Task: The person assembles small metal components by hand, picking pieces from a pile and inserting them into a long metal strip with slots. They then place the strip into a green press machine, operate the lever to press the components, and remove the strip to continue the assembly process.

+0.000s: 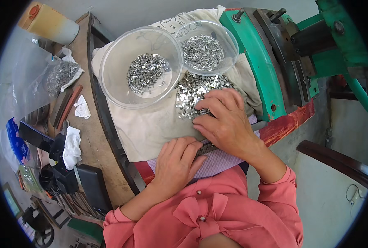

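Soft light — glinting metal pieces (189, 94) — bowed edges

Glossy metal pieces (188, 97); smooth plastic tub (113, 89); matt cloth (132, 132); wooden tabletop (99, 153)

On the cloth (130, 132), a bowl (113, 82) sits left of a tub (231, 43), a metal pile (188, 94) nearer, by the right hand (227, 124). A machine (254, 62) stands right, a table (96, 140) left, a jug (53, 25) at its far end.

Workshop: heavy green machine, heaped small metal pieces (190, 93)
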Motion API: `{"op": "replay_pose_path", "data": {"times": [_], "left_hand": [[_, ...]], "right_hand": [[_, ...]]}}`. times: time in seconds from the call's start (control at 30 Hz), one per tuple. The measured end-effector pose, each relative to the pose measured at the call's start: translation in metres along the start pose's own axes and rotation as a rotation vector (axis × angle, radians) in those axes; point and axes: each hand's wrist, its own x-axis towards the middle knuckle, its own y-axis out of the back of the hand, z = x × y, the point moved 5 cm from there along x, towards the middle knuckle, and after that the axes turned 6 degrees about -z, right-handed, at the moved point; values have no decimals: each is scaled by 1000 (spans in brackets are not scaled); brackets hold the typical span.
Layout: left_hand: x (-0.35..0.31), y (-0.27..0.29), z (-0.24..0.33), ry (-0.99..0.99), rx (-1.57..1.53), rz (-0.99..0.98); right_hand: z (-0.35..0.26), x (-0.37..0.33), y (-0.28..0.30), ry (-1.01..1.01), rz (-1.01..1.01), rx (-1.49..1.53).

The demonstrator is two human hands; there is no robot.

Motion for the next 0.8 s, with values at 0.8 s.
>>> {"op": "replay_pose_path", "data": {"times": [0.8], "left_hand": [[-3,10,-3,-2,66,0]], "right_hand": [[-8,-65,12,-165,18,179]]}}
